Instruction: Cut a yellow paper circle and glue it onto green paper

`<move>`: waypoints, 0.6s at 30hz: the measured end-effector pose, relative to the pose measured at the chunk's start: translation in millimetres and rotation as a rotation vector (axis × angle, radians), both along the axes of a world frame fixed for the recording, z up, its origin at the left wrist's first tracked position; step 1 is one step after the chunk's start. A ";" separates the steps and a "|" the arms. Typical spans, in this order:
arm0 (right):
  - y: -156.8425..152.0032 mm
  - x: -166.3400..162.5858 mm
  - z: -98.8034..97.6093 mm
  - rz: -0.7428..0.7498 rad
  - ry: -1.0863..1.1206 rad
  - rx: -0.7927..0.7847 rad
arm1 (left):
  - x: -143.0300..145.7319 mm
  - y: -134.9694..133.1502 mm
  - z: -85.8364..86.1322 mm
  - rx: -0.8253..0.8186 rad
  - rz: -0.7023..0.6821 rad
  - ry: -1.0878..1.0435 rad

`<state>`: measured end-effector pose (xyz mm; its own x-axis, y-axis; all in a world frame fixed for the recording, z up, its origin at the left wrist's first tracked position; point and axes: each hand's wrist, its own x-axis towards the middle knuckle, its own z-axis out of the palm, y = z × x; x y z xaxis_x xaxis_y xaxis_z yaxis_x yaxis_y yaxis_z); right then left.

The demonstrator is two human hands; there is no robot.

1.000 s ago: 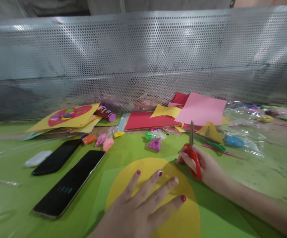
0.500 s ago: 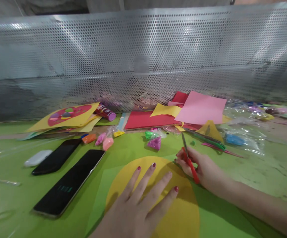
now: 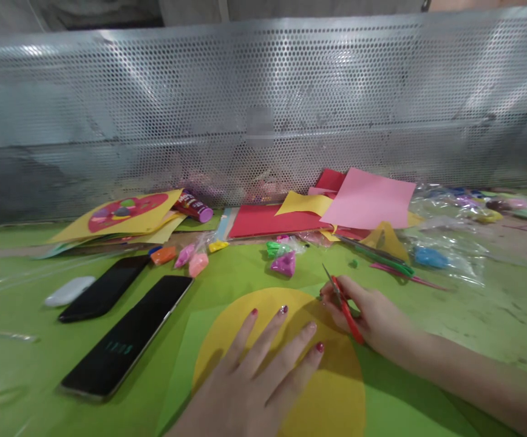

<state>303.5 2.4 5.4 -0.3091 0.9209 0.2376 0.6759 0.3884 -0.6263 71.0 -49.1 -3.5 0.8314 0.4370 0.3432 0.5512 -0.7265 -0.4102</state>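
Note:
A yellow paper circle (image 3: 322, 394) lies on a light green sheet (image 3: 181, 358) in front of me. Flat on the circle, with fingers spread, rests my left hand (image 3: 254, 370). My right hand (image 3: 359, 309) is closed around red-handled scissors (image 3: 348, 312) at the circle's upper right edge. The scissors' tip points up and to the left, above the sheet; the blades look closed. Part of the handle is hidden by my fingers.
Two phones (image 3: 129, 340) and a white case (image 3: 70, 291) lie at the left. Bagged clay (image 3: 284, 263) sits beyond the circle. Green scissors (image 3: 388, 261), pink paper (image 3: 368, 200), and a yellow card with a heart (image 3: 163, 209) line the back, before a perforated metal panel (image 3: 263, 85).
The scissors in my right hand have tilted, their tip swinging left and slightly down. My left hand and the yellow circle stay nearly where they were.

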 end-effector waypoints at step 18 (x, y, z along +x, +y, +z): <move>2.4 -3.3 7.5 -0.139 0.436 -0.185 | 8.8 -8.5 -33.2 -0.202 -0.109 -0.148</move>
<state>300.2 4.8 12.9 -0.0886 0.9853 0.1457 0.3731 0.1685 -0.9124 79.8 -57.6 -36.6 0.8245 0.4197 0.3796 0.5086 -0.8436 -0.1720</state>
